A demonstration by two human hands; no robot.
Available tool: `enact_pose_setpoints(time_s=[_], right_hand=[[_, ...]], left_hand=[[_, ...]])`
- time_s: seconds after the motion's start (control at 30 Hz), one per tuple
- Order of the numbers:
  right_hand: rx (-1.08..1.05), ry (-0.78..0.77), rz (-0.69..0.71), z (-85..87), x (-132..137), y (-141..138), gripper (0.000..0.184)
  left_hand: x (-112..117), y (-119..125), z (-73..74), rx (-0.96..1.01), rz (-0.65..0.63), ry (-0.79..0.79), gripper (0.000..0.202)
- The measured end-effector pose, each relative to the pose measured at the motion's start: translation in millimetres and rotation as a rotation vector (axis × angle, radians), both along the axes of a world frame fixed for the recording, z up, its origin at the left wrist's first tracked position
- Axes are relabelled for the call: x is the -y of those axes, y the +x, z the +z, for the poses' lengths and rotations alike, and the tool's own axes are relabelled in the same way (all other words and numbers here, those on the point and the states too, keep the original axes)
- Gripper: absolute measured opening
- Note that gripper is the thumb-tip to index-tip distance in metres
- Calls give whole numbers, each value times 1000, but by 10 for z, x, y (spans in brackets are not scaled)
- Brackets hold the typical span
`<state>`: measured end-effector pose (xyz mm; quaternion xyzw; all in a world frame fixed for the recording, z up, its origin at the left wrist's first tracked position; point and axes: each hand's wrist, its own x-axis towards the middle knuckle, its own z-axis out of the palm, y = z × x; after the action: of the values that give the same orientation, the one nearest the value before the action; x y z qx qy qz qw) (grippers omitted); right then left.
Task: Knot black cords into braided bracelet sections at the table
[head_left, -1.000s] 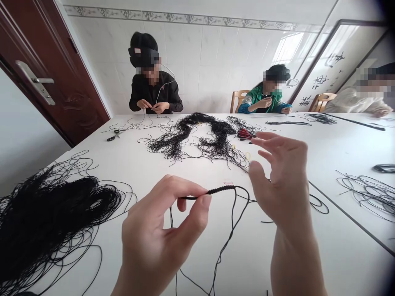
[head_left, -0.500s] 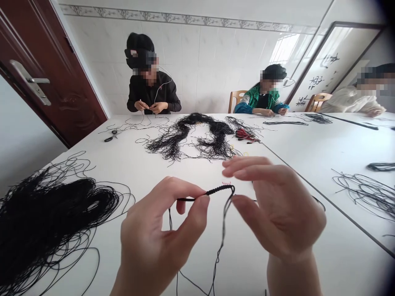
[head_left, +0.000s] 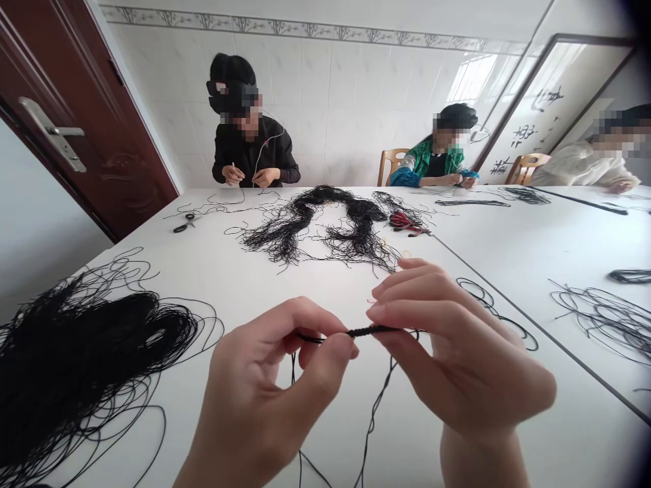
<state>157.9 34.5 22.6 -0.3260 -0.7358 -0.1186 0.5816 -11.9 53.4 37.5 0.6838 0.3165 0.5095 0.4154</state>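
Over the near side of the white worktop (head_left: 244, 278), both hands are at one length of black cord. Left hand (head_left: 272, 386): thumb and forefinger closed in a narrow pinch, gripping the cord at the left end of its knotted section (head_left: 362, 332). Right hand (head_left: 458, 359): thumb below, forefinger above, cord held between them at the other end; remaining fingers loosely curved and raised.

Change noted: a second ago the right hand is spread wide and well off to the side, with the knotted section sticking out free from the left pinch. Half a second later it is near the end, not yet gripping. Now it has hold, and the section lies nearly level between the two hands. My reading: the cord is steadied from both sides, so the knots can be drawn or adjusted under control. Whether it is being pulled taut, cannot tell.

Twisted strands (head_left: 373, 413) hang below the right hand; more drop behind the left. Large black cord pile (head_left: 76, 359) to the left, apart from the hands. Farther off, a frayed black bundle (head_left: 363, 217), with a red-handled tool (head_left: 401, 220) just beside it.
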Motion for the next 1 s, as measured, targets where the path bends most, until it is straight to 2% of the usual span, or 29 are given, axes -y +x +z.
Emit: enact_pose_setpoints(time_s=[0.17,0.33,0.5,0.57,0.77,1.0], right_hand=[[53,53,-14,24,0,20,12],[-16,25,50,34,9,-25,9],[-144,-105,97,34,58,-64,15],[-146,-128,122,28,56,-56,17],[-79,-42,91,-2,-6,-21,26],[-89,-42,74,-11,-9,-33,20]], left_hand=[[-33,-49,-12,-23,-58,58,16],[-69,-72,-83,-30,-117,279,22],[-118,-24,-166,-38,11,670,34],[-136,-10,-177,-52,48,760,36],[-129,-18,-185,-25,-13,616,33],[-129,13,-164,-45,-16,589,32]])
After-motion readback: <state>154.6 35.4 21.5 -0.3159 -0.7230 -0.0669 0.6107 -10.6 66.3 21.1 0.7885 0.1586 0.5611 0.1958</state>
